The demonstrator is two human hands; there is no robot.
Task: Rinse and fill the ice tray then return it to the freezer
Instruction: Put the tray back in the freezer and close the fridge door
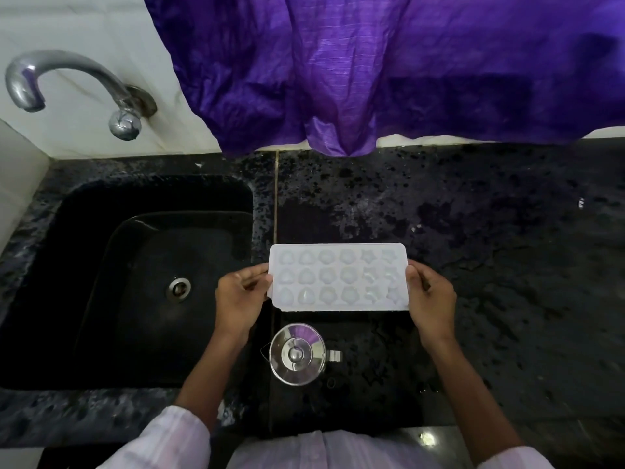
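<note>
I am holding the white ice tray [339,277] level between both hands, just to the right of the black sink [101,252] and above the dark speckled countertop [490,231]. My left hand [239,299] is pinching the tray's left short edge, thumb on top and fingers curled underneath. My right hand [431,299] is gripping the right short edge the same way, fingers closed around the rim. The tray's moulded cavities are facing up in three rows; I cannot tell whether they are holding water. A steel jug with a lid [297,355] is standing on the counter just below the tray, between my forearms. The curved tap [67,86] is hanging over the far left of the sink, well apart from the tray. A purple cloth [372,69] is draping down behind the counter.
</note>
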